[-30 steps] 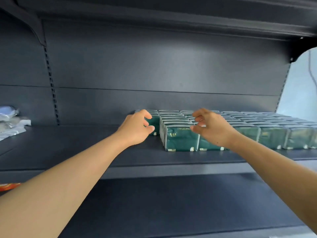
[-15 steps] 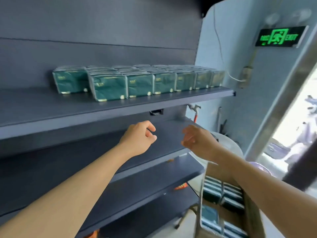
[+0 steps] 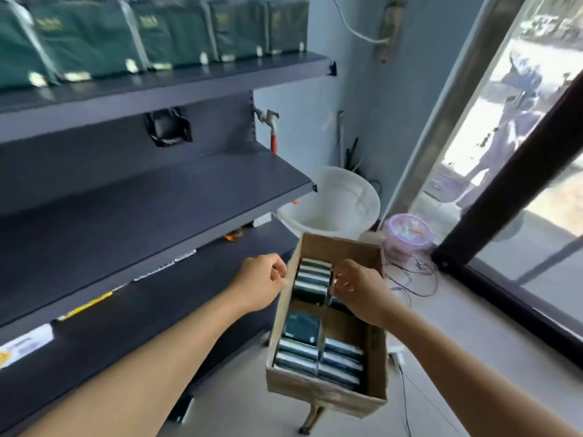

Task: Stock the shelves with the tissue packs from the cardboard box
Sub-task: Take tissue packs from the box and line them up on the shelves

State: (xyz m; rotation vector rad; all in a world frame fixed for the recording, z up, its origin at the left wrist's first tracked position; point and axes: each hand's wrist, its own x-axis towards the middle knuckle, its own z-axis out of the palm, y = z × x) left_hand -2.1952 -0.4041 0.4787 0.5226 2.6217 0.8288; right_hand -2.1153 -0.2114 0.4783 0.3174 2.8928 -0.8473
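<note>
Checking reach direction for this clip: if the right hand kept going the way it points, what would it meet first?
Probably the tissue packs at the far end of the cardboard box; the right hand hovers just above them, though depth is unclear.

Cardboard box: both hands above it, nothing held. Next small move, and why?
Probably lower both hands into the far end of the cardboard box and grip some tissue packs. The left hand and right hand hover there loosely curled, holding nothing, and packs fill that end. The top shelf already carries a row.
</note>
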